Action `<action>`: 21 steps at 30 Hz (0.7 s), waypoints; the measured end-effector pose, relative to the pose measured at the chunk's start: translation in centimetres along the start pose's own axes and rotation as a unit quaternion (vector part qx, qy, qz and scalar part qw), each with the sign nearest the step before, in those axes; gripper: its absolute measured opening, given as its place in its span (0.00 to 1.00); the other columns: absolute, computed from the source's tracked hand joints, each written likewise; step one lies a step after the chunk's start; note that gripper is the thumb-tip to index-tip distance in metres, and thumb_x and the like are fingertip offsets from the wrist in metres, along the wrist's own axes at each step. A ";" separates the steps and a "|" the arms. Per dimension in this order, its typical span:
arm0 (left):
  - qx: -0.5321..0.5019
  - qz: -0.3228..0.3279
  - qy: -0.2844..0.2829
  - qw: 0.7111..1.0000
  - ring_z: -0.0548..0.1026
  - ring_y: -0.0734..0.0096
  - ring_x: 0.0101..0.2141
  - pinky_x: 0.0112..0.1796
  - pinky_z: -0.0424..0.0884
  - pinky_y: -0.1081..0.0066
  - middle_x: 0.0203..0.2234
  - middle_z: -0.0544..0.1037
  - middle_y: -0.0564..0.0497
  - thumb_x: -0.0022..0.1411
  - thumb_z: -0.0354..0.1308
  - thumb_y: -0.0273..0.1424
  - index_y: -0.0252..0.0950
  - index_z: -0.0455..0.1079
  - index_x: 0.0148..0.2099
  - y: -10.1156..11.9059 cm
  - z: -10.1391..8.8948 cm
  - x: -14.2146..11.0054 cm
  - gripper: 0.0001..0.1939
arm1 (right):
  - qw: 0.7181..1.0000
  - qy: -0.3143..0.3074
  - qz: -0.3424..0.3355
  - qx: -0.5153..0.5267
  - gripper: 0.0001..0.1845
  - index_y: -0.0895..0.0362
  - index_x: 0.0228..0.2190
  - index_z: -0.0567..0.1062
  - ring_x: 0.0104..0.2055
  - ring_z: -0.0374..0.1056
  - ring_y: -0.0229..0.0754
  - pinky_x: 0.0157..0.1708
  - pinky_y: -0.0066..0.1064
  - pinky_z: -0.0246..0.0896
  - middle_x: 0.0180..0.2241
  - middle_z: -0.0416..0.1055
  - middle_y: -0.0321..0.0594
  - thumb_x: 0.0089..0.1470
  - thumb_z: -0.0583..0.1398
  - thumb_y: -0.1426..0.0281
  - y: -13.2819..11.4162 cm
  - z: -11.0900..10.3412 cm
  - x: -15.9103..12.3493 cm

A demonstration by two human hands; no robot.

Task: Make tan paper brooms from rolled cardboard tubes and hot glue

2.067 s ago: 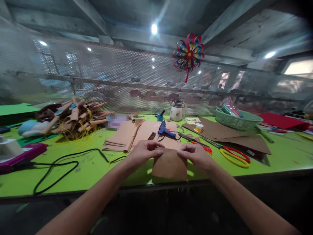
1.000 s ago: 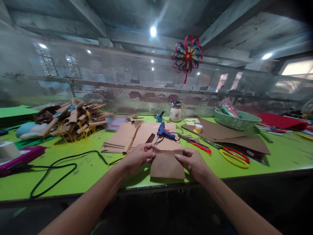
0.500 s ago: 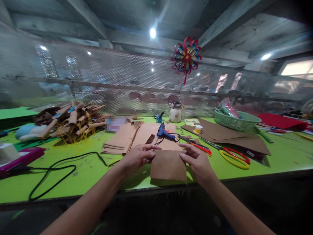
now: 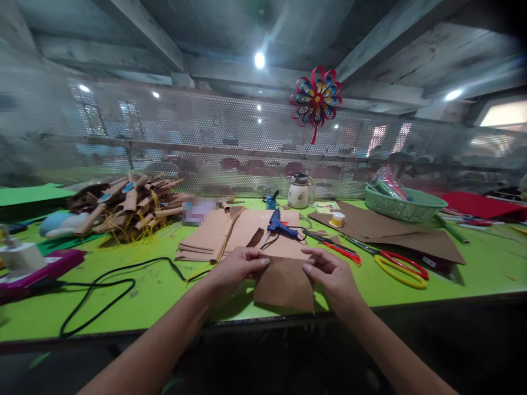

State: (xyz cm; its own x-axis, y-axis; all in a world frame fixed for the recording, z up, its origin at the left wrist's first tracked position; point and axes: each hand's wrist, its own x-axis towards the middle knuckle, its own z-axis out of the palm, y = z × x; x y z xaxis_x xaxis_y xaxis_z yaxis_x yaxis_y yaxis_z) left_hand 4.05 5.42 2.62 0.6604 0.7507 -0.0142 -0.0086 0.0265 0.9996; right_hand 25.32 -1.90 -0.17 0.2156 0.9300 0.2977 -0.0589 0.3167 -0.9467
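Note:
A small rectangular sheet of brown kraft paper [image 4: 284, 284] is held between my two hands, near the front edge of the table. My left hand [image 4: 241, 267] pinches its upper left corner, thumb on top. At the upper right corner, my right hand [image 4: 331, 274] grips the sheet between thumb and fingers. Just beyond it lies a blue hot glue gun [image 4: 280, 224] on larger tan paper sheets [image 4: 242, 233]. A rolled and fringed paper piece [image 4: 224, 236] rests on those sheets, with a small dark fringed strip [image 4: 255, 237] beside it.
Red-handled scissors [image 4: 346, 252] and larger red-and-yellow scissors [image 4: 401, 269] lie to the right, near a yellow thread spool [image 4: 336, 219]. A green basket [image 4: 407, 204] stands behind. Leftward are a heap of paper rolls [image 4: 132, 203], a black cable [image 4: 99, 277] and a purple power strip [image 4: 53, 269].
My left thumb has shifted inward along the sheet's top edge, and its fingers have drawn closer together. The sheet bends slightly more. The whole view has shifted slightly.

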 end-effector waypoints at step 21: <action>-0.079 0.020 -0.072 0.994 0.72 0.71 0.32 0.39 0.65 0.69 0.30 0.76 0.48 0.56 0.61 0.34 0.31 0.72 0.37 0.0 -0.1 -0.3 0.10 | 0.998 -0.026 0.046 0.026 0.14 0.59 0.33 0.77 0.33 0.68 0.42 0.34 0.30 0.63 0.30 0.74 0.41 0.45 0.67 0.64 -2.1 0.9 -1.6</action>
State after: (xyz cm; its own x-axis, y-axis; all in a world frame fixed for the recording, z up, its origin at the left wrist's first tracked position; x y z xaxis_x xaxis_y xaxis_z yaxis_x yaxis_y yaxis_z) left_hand 3.77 5.22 2.66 0.7580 0.6511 0.0396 -0.1473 0.1117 0.9828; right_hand 24.17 -3.93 1.48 0.1564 0.9633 0.2179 -0.1276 0.2385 -0.9627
